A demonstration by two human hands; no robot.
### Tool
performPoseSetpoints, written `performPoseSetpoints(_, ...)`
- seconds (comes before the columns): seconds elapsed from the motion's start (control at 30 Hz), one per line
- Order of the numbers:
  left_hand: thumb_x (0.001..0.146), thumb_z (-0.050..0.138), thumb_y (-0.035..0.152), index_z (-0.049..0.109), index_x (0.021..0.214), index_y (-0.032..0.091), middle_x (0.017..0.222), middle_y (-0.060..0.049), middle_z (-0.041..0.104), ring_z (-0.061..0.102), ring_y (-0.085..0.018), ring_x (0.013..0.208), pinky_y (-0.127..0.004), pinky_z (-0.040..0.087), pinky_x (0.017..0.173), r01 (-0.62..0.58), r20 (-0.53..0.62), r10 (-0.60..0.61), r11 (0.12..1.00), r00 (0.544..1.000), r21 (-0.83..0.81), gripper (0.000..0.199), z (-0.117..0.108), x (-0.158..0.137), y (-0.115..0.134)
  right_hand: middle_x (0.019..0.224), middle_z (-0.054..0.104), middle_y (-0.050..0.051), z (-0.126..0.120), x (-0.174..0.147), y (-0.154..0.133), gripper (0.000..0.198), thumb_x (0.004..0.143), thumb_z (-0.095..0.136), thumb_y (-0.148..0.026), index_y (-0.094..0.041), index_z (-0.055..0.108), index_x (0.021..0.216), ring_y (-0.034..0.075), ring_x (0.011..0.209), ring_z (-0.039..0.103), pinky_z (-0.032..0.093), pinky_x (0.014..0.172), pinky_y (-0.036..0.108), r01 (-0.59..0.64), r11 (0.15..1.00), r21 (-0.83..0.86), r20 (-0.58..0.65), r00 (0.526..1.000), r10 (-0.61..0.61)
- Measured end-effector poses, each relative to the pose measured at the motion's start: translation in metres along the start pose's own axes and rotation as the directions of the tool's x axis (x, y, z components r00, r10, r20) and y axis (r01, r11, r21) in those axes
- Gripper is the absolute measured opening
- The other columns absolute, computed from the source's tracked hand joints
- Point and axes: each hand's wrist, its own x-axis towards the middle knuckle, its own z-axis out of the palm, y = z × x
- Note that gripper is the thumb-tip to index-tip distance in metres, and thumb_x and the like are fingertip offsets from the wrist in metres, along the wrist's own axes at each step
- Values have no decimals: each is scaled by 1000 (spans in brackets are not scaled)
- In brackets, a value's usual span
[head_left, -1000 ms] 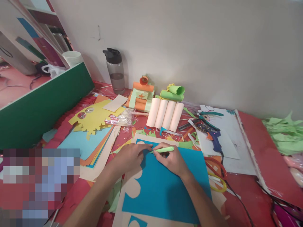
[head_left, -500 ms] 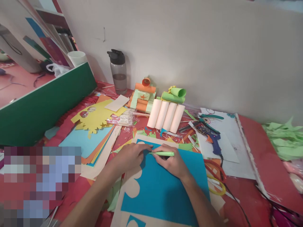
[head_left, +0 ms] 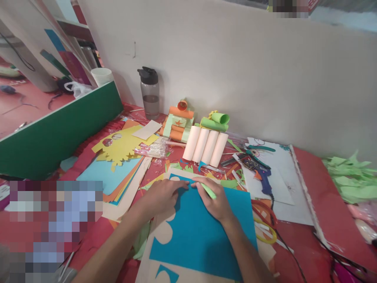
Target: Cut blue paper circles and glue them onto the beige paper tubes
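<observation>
Before me lies a blue paper sheet [head_left: 218, 236] with scalloped round cut-outs along its left edge, over a pale cream sheet [head_left: 165, 271]. My left hand [head_left: 165, 194] rests at its upper left, index finger stretched onto the blue, other fingers partly curled. It seems to hold nothing. My right hand [head_left: 215, 202] lies near the sheet's top edge, closed on a slim light green pen-like tool [head_left: 208, 190]. The tool's tip is hidden by the fingers, so I cannot tell whether it is a pen or a cutter. Both hands' fingertips nearly meet.
Cream paper rolls [head_left: 204, 147], an orange and green paper model [head_left: 178, 124] and a water bottle [head_left: 150, 94] stand behind. Left lie a yellow cut-out [head_left: 123, 143] and stacked coloured sheets [head_left: 106, 177]. A glue gun [head_left: 265, 179] and pliers [head_left: 260, 149] lie right, among paper scraps.
The green tool has swung from lying nearly level to slanting, its back end lower right. My right fingers have shifted slightly up and right. The left hand stays almost in place.
</observation>
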Motion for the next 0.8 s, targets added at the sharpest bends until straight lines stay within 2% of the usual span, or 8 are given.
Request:
performPoseSetpoints(0.17,91,44,14,57,135,28,130,-4,69,72,-25,96,-31,54,75,-3,-38,10,981,999,193,49,5,-6,16,113,74,7,2,4,-2,25,102,50,-29,-28,70,118,25,101,69,53,89,38,41,993,-113,71,997,-34)
performPoseSetpoints(0.27,91,43,14,55,135,20,148,-10,55,73,-24,84,-31,53,64,-1,-41,17,931,999,364,46,13,-13,36,112,74,7,2,5,-1,25,101,51,-29,-27,71,116,25,103,69,53,91,38,59,990,-130,62,997,-51)
performPoseSetpoints(0.33,89,43,11,49,142,16,149,-14,53,73,-23,83,-31,53,61,9,-45,11,901,999,434,53,21,-17,51,112,75,7,2,5,-1,25,101,51,-29,-27,71,116,25,104,69,52,93,38,59,990,-126,60,997,-52)
performPoseSetpoints(0.4,89,43,10,45,146,15,146,-16,55,72,-24,81,-32,54,60,50,-48,-30,871,998,490,57,30,-20,64,113,75,7,3,5,0,25,101,50,-29,-27,70,116,24,104,69,52,94,38,46,993,-111,56,998,-40)
performPoseSetpoints(0.47,91,40,8,46,146,15,149,-18,51,72,-23,77,-33,54,61,93,-46,-81,845,996,527,56,38,-19,74,111,75,7,3,5,0,26,101,50,-31,-26,70,117,24,104,69,52,95,39,19,996,-92,61,998,-14)
performPoseSetpoints(0.63,92,40,5,56,138,19,146,-21,53,71,-19,70,-29,52,60,180,-107,-145,823,984,539,51,54,-11,90,100,76,7,0,9,1,33,101,50,-41,-25,69,123,23,101,70,54,93,37,-125,988,93,100,988,115)
performPoseSetpoints(0.73,92,41,4,61,131,17,141,-25,56,69,-18,64,-28,50,57,188,-133,-138,818,982,544,46,60,-8,96,96,75,7,-4,18,2,32,99,54,-44,-21,72,111,22,91,71,57,82,33,-189,954,232,194,970,145)
performPoseSetpoints(0.8,92,41,4,62,129,15,141,-27,56,69,-18,63,-27,49,56,188,-112,-152,819,982,543,43,62,-6,98,92,74,6,-6,27,2,27,96,59,-42,-19,71,102,20,84,71,57,75,30,-202,945,259,276,953,129)
